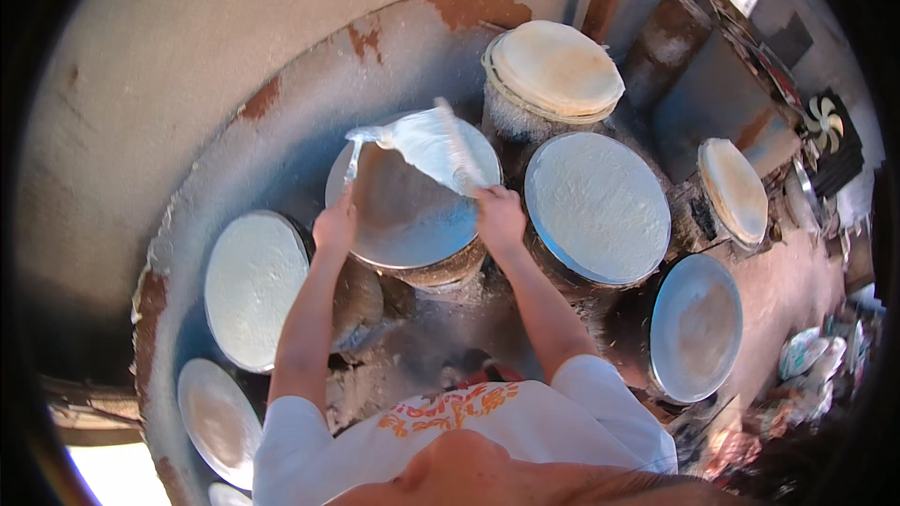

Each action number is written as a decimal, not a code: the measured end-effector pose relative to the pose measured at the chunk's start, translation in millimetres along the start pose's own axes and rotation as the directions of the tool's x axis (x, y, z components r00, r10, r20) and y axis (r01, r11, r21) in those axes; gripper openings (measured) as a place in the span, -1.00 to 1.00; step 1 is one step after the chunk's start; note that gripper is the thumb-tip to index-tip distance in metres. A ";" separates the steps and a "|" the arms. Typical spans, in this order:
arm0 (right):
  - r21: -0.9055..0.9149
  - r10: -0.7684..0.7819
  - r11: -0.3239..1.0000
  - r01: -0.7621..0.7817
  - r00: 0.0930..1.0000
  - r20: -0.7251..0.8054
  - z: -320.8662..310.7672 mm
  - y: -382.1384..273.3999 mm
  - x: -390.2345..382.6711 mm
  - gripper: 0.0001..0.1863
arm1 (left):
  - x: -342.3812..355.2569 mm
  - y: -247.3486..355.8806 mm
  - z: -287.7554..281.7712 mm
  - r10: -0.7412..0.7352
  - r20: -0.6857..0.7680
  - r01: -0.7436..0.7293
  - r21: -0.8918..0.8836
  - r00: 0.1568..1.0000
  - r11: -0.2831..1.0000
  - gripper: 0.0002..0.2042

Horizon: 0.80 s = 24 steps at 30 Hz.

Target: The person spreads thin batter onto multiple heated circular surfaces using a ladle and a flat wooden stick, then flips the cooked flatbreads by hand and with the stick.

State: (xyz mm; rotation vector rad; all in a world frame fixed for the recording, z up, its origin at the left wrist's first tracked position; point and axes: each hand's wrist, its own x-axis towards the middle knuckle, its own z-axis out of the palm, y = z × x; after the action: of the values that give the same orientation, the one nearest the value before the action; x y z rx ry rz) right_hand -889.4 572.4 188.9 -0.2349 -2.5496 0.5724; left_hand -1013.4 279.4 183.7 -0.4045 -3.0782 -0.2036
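Over the round griddle (384, 248) in front of me, my left hand (336, 225) is closed around the handle of a batter-coated spatula (354, 164). My right hand (501, 217) is closed at the lower end of a long, pale scraper (457, 145), at the griddle's right edge. A thin white sheet of batter or dough (420, 141) spans between the two tools. Whether it is lifted or lies on the surface, I cannot tell. Much of the griddle's middle shows bare and greyish brown.
Batter-covered griddles stand at right (598, 208) and left (255, 290). Bare-looking griddles are at far right (696, 328) and lower left (220, 422). Stacks of flatbreads sit behind (555, 66) and at right (733, 189). A curved wall (272, 131) bounds the left; a fan (825, 122) stands right.
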 end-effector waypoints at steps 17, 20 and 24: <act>0.185 -0.392 0.920 0.346 0.815 0.426 49.4 -9.6 84.6 -0.68 | -176.7 93.0 -66.0 -0.378 0.452 0.523 -0.845 0.808 0.107 -0.46; 0.439 -0.452 0.843 0.313 0.853 0.260 45.2 45.0 98.6 -0.59 | -191.9 130.8 -72.2 -0.307 0.458 0.306 -0.848 0.834 -0.433 -0.50; 0.365 -0.482 0.842 0.397 0.857 0.182 15.0 101.8 144.7 -0.64 | -174.2 154.5 -63.9 -0.150 0.226 -0.001 -0.549 0.962 -0.836 -0.52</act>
State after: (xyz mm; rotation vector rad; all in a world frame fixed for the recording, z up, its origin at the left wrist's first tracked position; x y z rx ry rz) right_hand -1015.2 697.4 196.7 0.5768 -2.5820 0.8549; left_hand -804.3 374.3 258.3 0.2698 -0.7827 -3.2134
